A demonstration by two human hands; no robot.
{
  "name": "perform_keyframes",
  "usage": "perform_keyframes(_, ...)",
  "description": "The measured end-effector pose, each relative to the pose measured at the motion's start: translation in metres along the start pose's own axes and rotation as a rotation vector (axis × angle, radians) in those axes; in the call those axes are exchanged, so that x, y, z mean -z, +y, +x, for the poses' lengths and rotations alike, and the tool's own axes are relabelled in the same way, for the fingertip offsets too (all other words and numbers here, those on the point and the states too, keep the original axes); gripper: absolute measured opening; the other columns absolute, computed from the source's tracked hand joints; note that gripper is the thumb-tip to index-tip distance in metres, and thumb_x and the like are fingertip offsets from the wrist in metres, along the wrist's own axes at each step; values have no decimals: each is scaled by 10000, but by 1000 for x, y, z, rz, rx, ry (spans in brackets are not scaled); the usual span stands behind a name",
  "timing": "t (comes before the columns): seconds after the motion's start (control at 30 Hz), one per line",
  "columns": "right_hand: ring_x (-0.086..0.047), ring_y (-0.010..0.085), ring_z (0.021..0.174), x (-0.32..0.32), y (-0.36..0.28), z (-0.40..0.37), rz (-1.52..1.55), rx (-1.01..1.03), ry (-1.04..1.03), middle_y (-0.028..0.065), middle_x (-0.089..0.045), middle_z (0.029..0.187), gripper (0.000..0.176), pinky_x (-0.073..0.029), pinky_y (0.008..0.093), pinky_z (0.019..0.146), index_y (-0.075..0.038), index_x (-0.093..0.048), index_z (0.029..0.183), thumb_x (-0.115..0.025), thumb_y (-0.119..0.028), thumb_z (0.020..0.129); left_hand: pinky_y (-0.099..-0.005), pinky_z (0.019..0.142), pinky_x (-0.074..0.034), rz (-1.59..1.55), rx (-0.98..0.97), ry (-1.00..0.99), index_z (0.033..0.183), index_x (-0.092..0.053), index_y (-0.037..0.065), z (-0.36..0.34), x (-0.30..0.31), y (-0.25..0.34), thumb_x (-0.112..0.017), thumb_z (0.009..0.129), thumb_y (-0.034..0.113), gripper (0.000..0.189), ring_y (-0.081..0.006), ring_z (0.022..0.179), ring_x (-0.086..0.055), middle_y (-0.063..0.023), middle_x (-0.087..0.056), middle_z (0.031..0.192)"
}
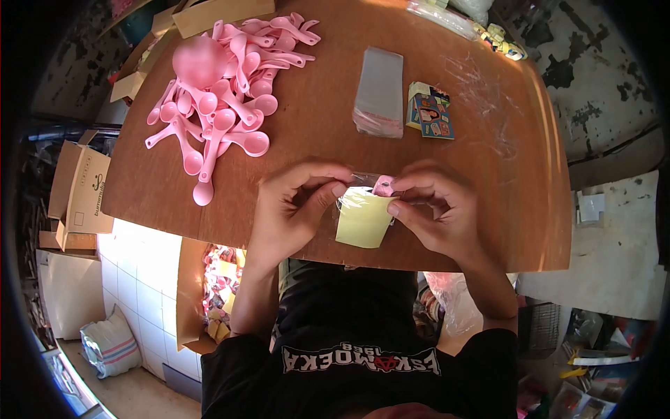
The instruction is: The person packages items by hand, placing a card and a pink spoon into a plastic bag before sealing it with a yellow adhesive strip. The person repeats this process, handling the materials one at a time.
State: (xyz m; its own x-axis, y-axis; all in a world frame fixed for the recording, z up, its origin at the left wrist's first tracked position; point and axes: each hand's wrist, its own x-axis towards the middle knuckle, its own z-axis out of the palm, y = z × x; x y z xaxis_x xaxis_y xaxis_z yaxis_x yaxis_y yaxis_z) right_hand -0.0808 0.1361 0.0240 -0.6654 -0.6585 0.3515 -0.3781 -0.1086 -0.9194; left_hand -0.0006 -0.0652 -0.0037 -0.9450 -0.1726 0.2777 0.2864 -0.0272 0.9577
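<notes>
"Black shirt (349,335) nearest us, print upside down. What's beyond it?"

"Two hands, over the near edge of the table (317,126). The left hand (296,209) pinches the upper left corner of a clear bag (364,179) between thumb and finger. The right hand (443,206) grips the other side the same way, by the pink handle (383,186)."

"And the yellow card (363,227)?"

"Between the hands, hanging below the thumbs. It looks to be in the bag with the handle, though glare hides the edges."

"So which step is this?"

"Fitting or closing the bag, I'd judge; I can't tell whether its top is sealed."

"What would the next move call for?"

"A light pinch at both corners, film flat, handle clear of the opening. Tug unevenly and the film could crease."

"What else is around?"

"Spoons (222,120) heaped ahead and left of the left hand, flat bags (380,80) straight ahead of both, printed cards (431,115) just beyond the right."
</notes>
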Motion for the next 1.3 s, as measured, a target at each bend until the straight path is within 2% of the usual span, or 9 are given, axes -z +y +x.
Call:
perform_keyframes(0.23,-624,156,914,-5,-3,-8,138,-79,-9,97,-566,1002,225,-541,269,788,20,-600,1008,-653,47,791,-279,739,-533,-117,224,-104,1226,-517,5,-22,-1,29,-714,734,-64,534,-137,893,-619,-114,-633,1044)
perform_keyframes(0.37,-614,170,870,2,-22,-7,192,-159,-228,127,-522,1049,304,-511,285,826,26,-565,1090,-644,51,797,-294,622,-530,316,28,-354,1187,-566,50,-64,28,33,-739,714,-2,507,-171,781,-646,-91,-664,938)
perform_keyframes(0.43,-616,154,866,11,-24,-4,-54,-133,-299,101,-566,982,295,-505,269,792,17,-576,1088,-644,36,802,-300,626,-507,371,175,-535,1158,-591,72,-86,54,28,-747,705,33,481,-202,734,-644,-103,-664,892)
perform_keyframes(0.77,-633,231,733,46,19,75,-772,114,-17,122,-637,813,96,-498,318,625,-16,-655,861,-646,-50,772,-391,838,-479,1256,878,-361,1210,-516,33,-174,114,-29,-671,780,105,462,-354,991,-594,-175,-602,1114)
perform_keyframes(0.9,-622,284,698,52,41,116,-907,163,-97,149,-637,774,72,-489,368,610,-22,-667,774,-654,-75,726,-397,757,-486,687,617,-537,1122,-535,-2,-135,78,-22,-572,883,175,300,-343,863,-632,-176,-626,1024)
perform_keyframes(1.0,-633,277,685,52,50,133,-959,-136,-305,142,-642,728,91,-491,380,611,-45,-676,726,-679,-133,703,-345,646,-513,270,270,-729,1110,-542,26,-103,44,1,-602,870,167,285,-306,794,-645,-145,-633,904)
perform_keyframes(1.1,-640,275,668,55,70,139,-999,-73,-306,128,-648,688,66,-494,377,608,-70,-683,691,-676,-133,672,-351,608,-510,336,34,-910,1095,-559,37,-63,23,46,-603,865,161,264,-290,761,-643,-117,-634,863)
perform_keyframes(1.2,-648,267,677,56,66,139,-1035,-5,-307,120,-657,693,44,-498,374,607,-76,-679,671,-641,-92,658,-356,587,-499,507,-298,-731,1074,-605,70,-30,12,62,-654,821,160,273,-245,660,-626,-79,-653,875)
perform_keyframes(1.3,-653,257,671,52,49,138,-1042,-98,-380,120,-663,711,76,-501,363,620,-36,-687,743,-656,-85,694,-383,638,-495,924,-313,-750,1059,-604,57,12,9,70,-636,817,156,264,-280,677,-620,-91,-627,782)
